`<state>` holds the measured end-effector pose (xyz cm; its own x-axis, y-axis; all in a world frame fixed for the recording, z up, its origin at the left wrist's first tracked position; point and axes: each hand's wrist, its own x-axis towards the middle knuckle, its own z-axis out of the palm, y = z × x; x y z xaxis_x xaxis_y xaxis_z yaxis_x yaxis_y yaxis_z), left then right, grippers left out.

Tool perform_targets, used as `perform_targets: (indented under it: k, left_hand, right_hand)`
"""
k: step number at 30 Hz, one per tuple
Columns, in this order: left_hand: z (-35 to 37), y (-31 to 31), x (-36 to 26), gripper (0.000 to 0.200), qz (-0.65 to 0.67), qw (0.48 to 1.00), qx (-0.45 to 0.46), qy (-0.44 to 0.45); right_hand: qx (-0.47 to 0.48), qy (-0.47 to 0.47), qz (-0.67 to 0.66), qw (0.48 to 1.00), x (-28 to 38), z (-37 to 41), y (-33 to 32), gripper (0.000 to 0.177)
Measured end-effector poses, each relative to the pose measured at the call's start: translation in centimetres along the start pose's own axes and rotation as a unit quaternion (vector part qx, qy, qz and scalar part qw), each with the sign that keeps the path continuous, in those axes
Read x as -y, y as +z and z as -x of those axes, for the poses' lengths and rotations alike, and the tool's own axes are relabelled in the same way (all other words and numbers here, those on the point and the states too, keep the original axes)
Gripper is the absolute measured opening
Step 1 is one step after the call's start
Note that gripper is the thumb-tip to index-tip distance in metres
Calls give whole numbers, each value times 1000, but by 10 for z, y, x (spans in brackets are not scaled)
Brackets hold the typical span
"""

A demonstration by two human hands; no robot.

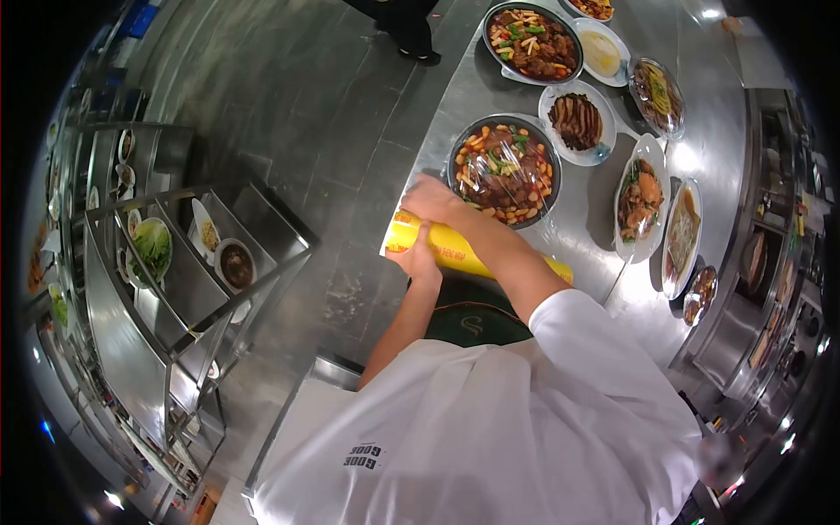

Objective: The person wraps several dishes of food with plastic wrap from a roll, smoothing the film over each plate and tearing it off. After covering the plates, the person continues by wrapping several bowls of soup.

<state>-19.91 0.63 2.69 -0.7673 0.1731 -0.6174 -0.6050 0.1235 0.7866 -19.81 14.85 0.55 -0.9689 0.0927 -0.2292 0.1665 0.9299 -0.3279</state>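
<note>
Clear cling film covers a dark round dish of meat stew with beans and green peppers (505, 171), and its shine runs down towards a long yellow cling film box (455, 248) with red lettering. That box lies along the near edge of the steel table, in front of my body. My left hand (418, 255) is closed round its left part, thumb pointing up. Reaching across from the right, my right hand (432, 199) is at the box's left end, beside the dish. Its fingers are curled, and what they grip is hidden.
The steel table (442, 118) also bears a sliced meat plate (577, 122), another stew dish (532, 44) and several oval plates of food. At left stands a metal shelf rack (131, 306) with bowls. A person's dark shoe (422, 57) shows on the floor ahead.
</note>
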Motion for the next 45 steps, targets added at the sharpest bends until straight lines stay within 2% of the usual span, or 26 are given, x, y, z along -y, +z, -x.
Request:
perform_targets:
  k: [5,6,7,8,10,12,13,15,16,18,20,21,23,24,25,27,28,30,31,33,35,36,39,41,43,45]
  left_hand:
    - [3,-10,1,83,-4,1000,19,-13]
    - [-1,-13,10,80,-16,999,28,32]
    - [-2,-9,9,77,-27,996,45,77]
    - [-5,-14,7,68,-5,993,97,65]
    - [3,-35,12,72,-15,998,64,10]
    - [-9,-17,9,75,-10,998,55,-26]
    - [-2,-18,10,79,-7,999,21,-35]
    - [4,-17,11,84,-4,999,-11,-45]
    - [4,-17,12,87,13,998,-3,-54]
    - [9,-20,18,90,27,997,3,-66]
    - [15,-22,27,84,9,991,79,-106]
    - [16,-20,28,84,10,991,78,-107]
    - [17,-15,27,93,62,987,145,-44]
    - [18,-12,27,93,62,986,146,-44]
    - [19,-12,27,88,62,988,135,-37]
    - [21,-8,24,83,61,990,127,-30]
    - [24,-4,23,81,86,990,101,-41]
    - [29,6,17,79,112,989,74,-54]
    - [30,11,12,79,78,993,33,-82]
    - [27,10,13,79,44,993,-12,-110]
    - [20,-2,30,67,82,994,68,-31]
    - [19,-4,28,67,79,994,71,-30]
    - [32,-7,18,68,49,997,55,-7]
    - [52,-7,-7,67,17,993,-55,-100]
    - [38,-25,12,65,21,995,-56,-75]
    - [38,-43,15,56,75,993,-75,-42]
  right_hand:
    - [7,-33,38,999,-8,5,7,19]
    - [-1,-59,58,997,-13,1,11,19]
    - [-110,-61,86,988,-5,-2,14,17]
    - [-134,-39,76,987,-11,-9,15,16]
    - [-139,-29,44,989,15,8,25,16]
    - [-89,101,77,988,5,11,19,21]
    - [-82,100,74,989,8,12,21,21]
    - [-190,129,7,973,-1,1,18,23]
    - [-232,85,-2,969,-5,0,12,20]
    - [-212,58,-40,975,-11,0,-9,18]
    - [-223,51,-88,970,-11,9,-37,15]
    - [-221,50,-88,970,-12,15,-53,15]
    - [-306,93,-66,945,-13,29,-76,12]
    - [-316,139,-81,935,-14,32,-77,14]
    - [-316,139,-82,935,-10,40,-75,14]
    - [-201,224,-77,950,0,66,-69,37]
    - [-202,226,-75,950,8,78,-58,37]
    - [-223,170,42,959,21,98,-26,61]
    - [-223,171,42,959,20,99,-19,61]
    - [-157,196,23,968,15,97,-8,72]
    - [-163,180,44,969,14,95,-3,68]
    - [-153,167,61,972,14,95,-5,69]
    - [-116,160,97,975,17,96,-7,74]
    - [-56,147,187,970,18,92,-8,78]
    - [-47,148,182,971,17,93,2,80]
    - [-90,125,166,974,14,99,10,75]
